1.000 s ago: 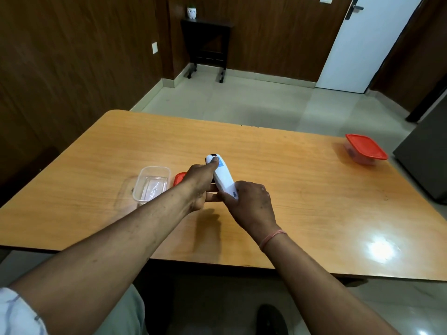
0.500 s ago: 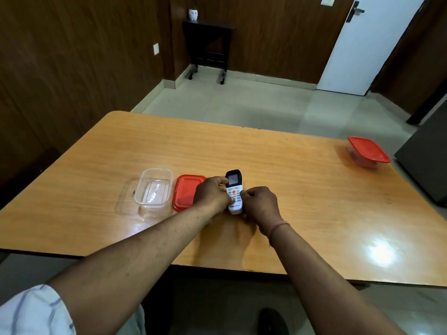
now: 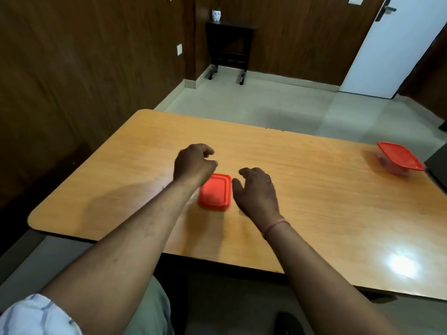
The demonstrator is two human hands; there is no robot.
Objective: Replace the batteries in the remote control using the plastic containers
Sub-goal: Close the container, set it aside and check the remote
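Observation:
A red lid (image 3: 214, 192) lies on the wooden table (image 3: 314, 201) between my two hands. My left hand (image 3: 193, 163) hovers just beyond its left corner, fingers loosely curled, with nothing visible in it. To the lid's right, my right hand (image 3: 256, 189) is held palm down with fingers apart and holds nothing. Neither the remote control nor the clear container shows in this view; I cannot tell whether my arms hide them. A second container with a red lid (image 3: 399, 157) sits at the far right of the table.
The table's near edge (image 3: 217, 259) runs under my forearms. Beyond the table are a tiled floor, a dark side table (image 3: 229, 44) against the wood-panelled wall, and a white door (image 3: 377, 44).
Both hands have let go of the remote and moved apart and up. The remote and the clear container have dropped out of sight. The view has shifted.

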